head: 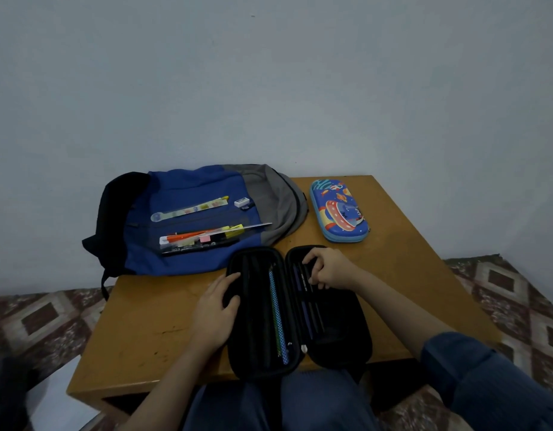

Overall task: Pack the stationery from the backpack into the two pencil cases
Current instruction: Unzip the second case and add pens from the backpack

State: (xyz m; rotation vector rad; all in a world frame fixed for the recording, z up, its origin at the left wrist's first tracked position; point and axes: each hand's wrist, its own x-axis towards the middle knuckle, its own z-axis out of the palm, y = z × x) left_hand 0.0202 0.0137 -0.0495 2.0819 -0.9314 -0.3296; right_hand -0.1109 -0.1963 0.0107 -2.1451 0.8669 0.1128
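Black hard-shell case (340, 337) lies open flat. Left hand (216, 309) grips its left rim. Right hand (328, 269) is curled over dark pens (301, 279), grip unclear. Scuffed wooden table (144, 321), plain pale wall (269, 88).

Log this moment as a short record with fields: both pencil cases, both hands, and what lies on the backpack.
black pencil case: open flat at the table's near edge, pencils inside
blue pencil case: closed, far right
left hand: holds the black case's left rim
right hand: fingers curled inside its right half; grip unclear
backpack: lying flat; ruler, eraser and loose pens on top
table: wooden
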